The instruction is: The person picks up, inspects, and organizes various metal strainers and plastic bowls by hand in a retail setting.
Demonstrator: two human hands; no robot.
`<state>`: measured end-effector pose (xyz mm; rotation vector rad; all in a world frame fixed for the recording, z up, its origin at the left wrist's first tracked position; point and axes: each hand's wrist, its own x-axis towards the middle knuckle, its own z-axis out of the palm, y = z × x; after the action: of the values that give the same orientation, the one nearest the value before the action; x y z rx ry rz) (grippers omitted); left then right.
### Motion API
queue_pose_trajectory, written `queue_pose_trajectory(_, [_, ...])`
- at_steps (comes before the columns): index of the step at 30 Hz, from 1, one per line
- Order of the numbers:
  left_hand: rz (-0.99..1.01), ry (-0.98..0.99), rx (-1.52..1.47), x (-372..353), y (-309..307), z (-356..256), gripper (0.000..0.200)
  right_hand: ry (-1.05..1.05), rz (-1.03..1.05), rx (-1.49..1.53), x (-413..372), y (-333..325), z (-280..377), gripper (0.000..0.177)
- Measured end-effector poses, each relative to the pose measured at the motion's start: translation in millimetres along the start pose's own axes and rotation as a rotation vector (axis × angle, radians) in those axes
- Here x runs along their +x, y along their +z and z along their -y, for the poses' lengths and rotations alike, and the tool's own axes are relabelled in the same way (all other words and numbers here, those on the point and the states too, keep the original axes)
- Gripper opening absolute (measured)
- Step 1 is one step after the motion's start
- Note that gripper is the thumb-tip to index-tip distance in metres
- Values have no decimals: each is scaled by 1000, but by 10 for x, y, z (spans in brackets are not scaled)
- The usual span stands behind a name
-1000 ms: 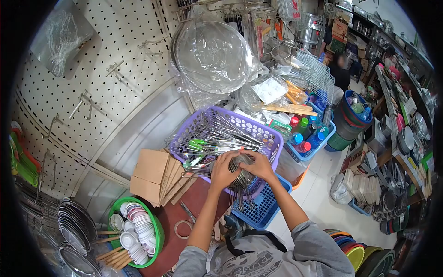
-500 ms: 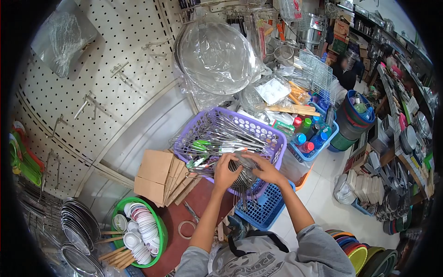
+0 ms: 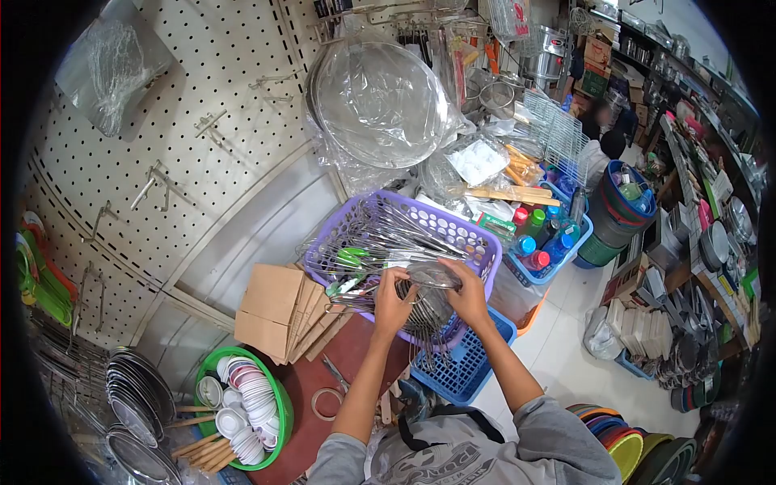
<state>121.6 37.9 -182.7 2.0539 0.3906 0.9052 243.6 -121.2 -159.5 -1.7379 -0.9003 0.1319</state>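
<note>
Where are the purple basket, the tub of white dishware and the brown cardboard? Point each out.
Purple basket (image 3: pixel 492 267): head view, on its picture-right side wall.
Green tub (image 3: pixel 286 407): head view, on its picture-right wall.
Brown cardboard (image 3: pixel 269 293): head view, on the front piece's flat face.

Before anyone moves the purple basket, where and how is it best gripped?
Probably two-handed, by the rim of the purple basket at its two ends, coming from above. The right end's rim looks bare, while metal utensils poke out at the left, so grip around those. The loose heap inside favours keeping it level.
</note>
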Motion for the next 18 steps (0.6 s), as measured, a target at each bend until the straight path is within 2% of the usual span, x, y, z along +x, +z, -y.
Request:
queue_pose_trajectory(4, [26,64,36,-28,-13,44,28,-74,-124,16,-76,-14,33,62])
queue_pose_trajectory(7, [-73,-24,-325,-33,56,97,25,-147,-200,14,-96,-26,11,65])
queue_pose_trajectory(8, [-65,-35,-316,-45,52,117,23,-171,-227,5,-95,-30,2,66])
queue_pose_trajectory(13, [-50,-34,-344,-89,28,81,17,-218,-161,9,19,-147,138,66])
queue_pose_trajectory(16, [-25,-62,-274,-84,-5,80,23,-301,-136,-62,167,-262,310,62])
queue_pose_trajectory(18, [-62,-77,-340,-74,18,41,30,-327,-111,-101,295,-343,405,55])
